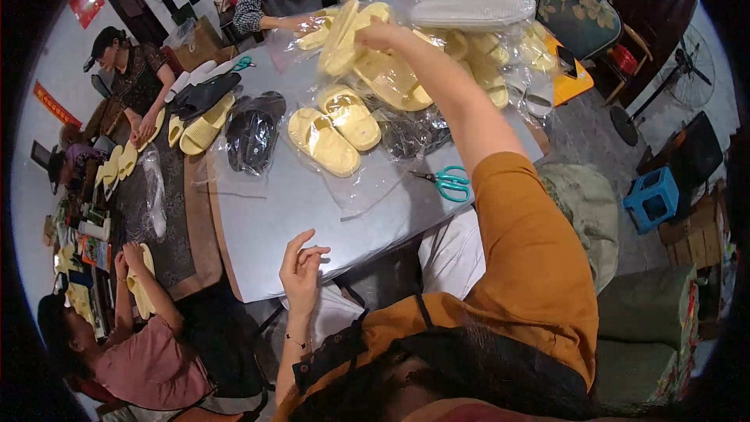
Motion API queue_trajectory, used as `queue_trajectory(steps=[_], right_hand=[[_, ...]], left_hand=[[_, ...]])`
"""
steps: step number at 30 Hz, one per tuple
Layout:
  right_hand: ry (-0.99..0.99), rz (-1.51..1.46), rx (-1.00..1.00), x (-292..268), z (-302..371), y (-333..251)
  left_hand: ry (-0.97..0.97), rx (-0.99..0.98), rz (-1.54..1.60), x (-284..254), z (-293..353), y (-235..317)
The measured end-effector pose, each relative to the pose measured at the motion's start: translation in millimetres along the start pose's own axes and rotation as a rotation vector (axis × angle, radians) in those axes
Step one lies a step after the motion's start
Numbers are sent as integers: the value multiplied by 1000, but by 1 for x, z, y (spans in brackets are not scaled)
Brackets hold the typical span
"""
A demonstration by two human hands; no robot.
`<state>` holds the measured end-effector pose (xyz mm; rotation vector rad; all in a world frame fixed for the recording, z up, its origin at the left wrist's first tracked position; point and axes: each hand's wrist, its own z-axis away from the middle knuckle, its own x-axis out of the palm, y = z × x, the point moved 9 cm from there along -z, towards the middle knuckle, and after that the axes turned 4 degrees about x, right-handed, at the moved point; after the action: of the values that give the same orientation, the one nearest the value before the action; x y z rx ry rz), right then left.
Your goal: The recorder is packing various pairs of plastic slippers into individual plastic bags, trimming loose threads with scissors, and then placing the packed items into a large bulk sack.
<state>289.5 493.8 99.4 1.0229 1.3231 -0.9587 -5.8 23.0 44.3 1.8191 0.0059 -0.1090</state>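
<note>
My right hand (380, 34) reaches across the table with its fingers closed on a pair of yellow slippers (344, 39), tilted up among other bagged slippers. My left hand (301, 269) is empty over the near table edge, its fingers loosely bent and apart. Between my hands, a pair of yellow slippers in a clear plastic bag (333, 131) lies on the table (258, 250). Bagged black slippers (255, 131) are to its left and more dark ones (412, 134) to its right. Teal-handled scissors (453, 184) rest near the right forearm.
Bagged white slippers (473, 6) top a heap of bagged yellow ones at the far right. A phone (566, 61) lies on an orange item. Co-workers handle slippers across the table and at the dark table (176, 227) on the left. A blue stool (651, 198) and a fan (687, 69) stand right.
</note>
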Motion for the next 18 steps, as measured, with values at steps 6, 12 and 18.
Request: queue_trajectory(steps=[6, 12, 18], right_hand=[[180, 244, 78, -32, 68, 24], [1061, 246, 201, -142, 281, -31], [1220, -771, 733, -125, 374, 220]], left_hand=[[-96, 60, -36, 30, -25, 24], [-125, 103, -102, 48, -16, 26], [-275, 193, -124, 115, -56, 38]])
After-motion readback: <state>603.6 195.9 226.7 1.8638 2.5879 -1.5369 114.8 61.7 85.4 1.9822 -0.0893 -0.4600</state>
